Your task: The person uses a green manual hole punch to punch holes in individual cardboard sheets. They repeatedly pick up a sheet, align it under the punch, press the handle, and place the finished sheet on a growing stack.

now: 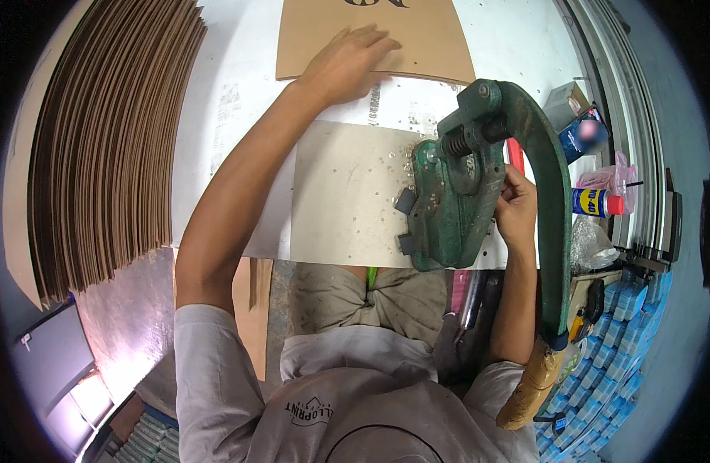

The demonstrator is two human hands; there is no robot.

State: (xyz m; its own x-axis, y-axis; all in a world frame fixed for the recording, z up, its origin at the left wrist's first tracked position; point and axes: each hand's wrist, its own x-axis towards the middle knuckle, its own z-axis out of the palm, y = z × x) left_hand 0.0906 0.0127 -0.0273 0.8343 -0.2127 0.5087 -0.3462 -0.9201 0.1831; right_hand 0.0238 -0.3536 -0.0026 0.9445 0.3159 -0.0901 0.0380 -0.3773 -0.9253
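My left hand [351, 63] lies open, fingers stretched, over the near edge of a brown cardboard sheet [432, 46] at the far side of the table. My right hand [517, 204] is beside the right side of a green hand press [459, 193], its fingers bent together near the body; the press partly hides them, and I cannot make out what they hold. The press's long lever [554, 231] curves over my right forearm to a tape-wrapped handle [529, 390]. Small metal rings lie scattered left of the press on a beige board [339, 201].
A tall stack of brown cardboard sheets [108, 147] stands at the left. Along the right edge are a blue box [583, 135], a blue-and-yellow spray can [594, 202] with a red cap and a pink plastic bag [621, 174]. Blue stacked packs [602, 355] sit lower right.
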